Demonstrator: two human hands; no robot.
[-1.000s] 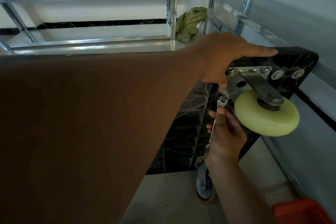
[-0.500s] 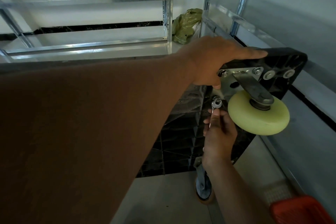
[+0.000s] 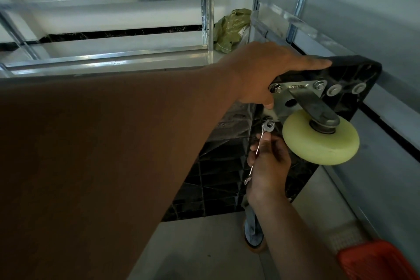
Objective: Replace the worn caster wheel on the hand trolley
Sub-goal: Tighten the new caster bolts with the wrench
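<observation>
The black plastic trolley deck (image 3: 354,70) stands on edge with its ribbed underside facing me. A pale yellow caster wheel (image 3: 322,143) on a metal bracket (image 3: 297,91) is bolted near its upper corner. My left hand (image 3: 268,73) grips the deck's top edge beside the bracket, thumb under, index finger lying along the edge. My right hand (image 3: 268,163) holds a small silver wrench (image 3: 261,141) whose ring end sits on a bolt (image 3: 269,120) at the bracket's lower left corner. A second, darker caster (image 3: 253,234) touches the floor below.
Metal shelving (image 3: 209,18) runs along the back wall and the right side. A crumpled green bag (image 3: 231,29) lies on the shelf corner. An orange-red basket (image 3: 379,261) sits at the lower right on the pale floor. My left forearm fills the left half of the view.
The view shifted slightly, so deck and hands sit a little further left. The wrench stays on the lower left bolt, its handle swung only slightly. My left hand keeps its grip.
</observation>
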